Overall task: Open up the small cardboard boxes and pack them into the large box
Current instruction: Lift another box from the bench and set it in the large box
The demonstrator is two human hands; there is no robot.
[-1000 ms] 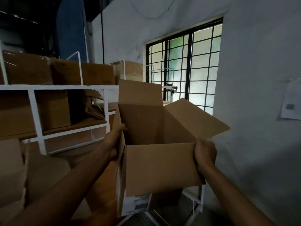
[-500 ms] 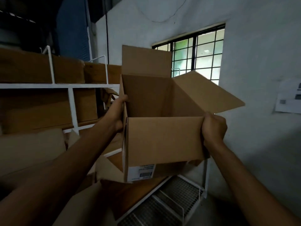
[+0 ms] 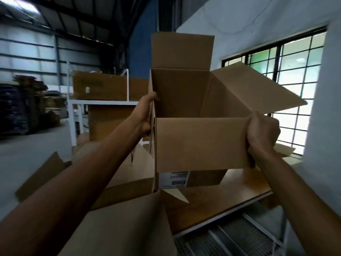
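Hands on both sides, basically. The person's got a small cardboard box (image 3: 201,143) up in the air in front of them, already popped open into shape, all the top flaps loose. Left hand (image 3: 147,113) is clamped over the left top edge with the fingers curled inside the wall, and the right hand (image 3: 263,133) is gripping the near right corner with the knuckles wrapped round it. So the box sits squarely between the 2 hands, at about chest height, clear of everything below it.

My guess on why it's held like that: pinching opposite sides keeps the walls square so it doesn't fold flat again, and the flaps stay out of the way. The back flap stands straight up and the right one splays out toward the window (image 3: 295,93).

Below and a bit to the left there's a bigger open carton (image 3: 127,185) with its flaps spread, which I reckon is the large box it's headed for. White shelving rack (image 3: 103,102) behind holds more brown cartons. Looks empty inside, though the bottom is hidden.
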